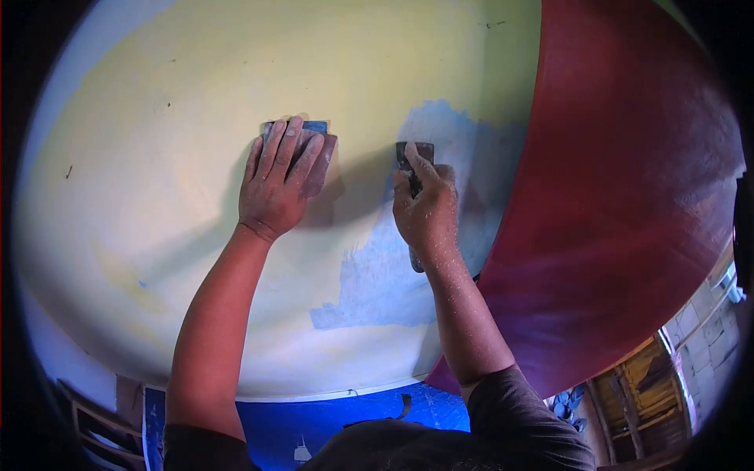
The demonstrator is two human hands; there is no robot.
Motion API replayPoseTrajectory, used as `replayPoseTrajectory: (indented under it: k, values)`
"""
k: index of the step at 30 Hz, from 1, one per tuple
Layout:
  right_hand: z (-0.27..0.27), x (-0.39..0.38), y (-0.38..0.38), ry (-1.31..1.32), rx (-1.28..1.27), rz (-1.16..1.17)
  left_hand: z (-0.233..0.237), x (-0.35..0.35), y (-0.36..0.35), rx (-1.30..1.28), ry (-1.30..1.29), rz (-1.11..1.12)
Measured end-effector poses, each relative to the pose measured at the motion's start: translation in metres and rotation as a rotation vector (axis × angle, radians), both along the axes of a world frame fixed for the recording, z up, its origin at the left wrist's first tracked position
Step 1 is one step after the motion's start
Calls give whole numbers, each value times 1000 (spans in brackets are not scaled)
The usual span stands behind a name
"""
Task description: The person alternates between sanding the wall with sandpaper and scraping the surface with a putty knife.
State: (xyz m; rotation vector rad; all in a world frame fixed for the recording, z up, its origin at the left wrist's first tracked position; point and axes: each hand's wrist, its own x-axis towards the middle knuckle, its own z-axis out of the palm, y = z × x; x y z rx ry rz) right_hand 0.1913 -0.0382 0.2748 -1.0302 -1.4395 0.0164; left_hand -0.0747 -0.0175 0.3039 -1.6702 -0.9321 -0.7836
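My left hand (281,173) lies with its fingers spread over a dark reddish sheet (320,177) with a blue edge, pressed against the pale yellow curved surface (212,86). To the right, my right hand (426,196) grips a dark, flat-ended hand tool (425,151) that rests on the same surface. The tool's lower end shows below the hand. Pale dust covers the right hand and forearm. Around and below the tool is an uneven light blue patch (385,275).
A large dark red surface (605,180) curves along the right side. Below lies a bright blue surface (275,436). Wooden framing (640,400) and a block wall (703,337) show at the lower right, more wooden bars (102,420) at the lower left.
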Motion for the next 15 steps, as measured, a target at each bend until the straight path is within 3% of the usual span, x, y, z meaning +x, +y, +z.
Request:
replayPoseTrajectory:
  k: [10, 15]
  values:
    - [-2, -10, 6, 38, 80, -69, -2, -2, 3, 5, 6, 3]
    - [29, -7, 9, 68, 79, -52, 1, -2, 4, -23, -5, -26]
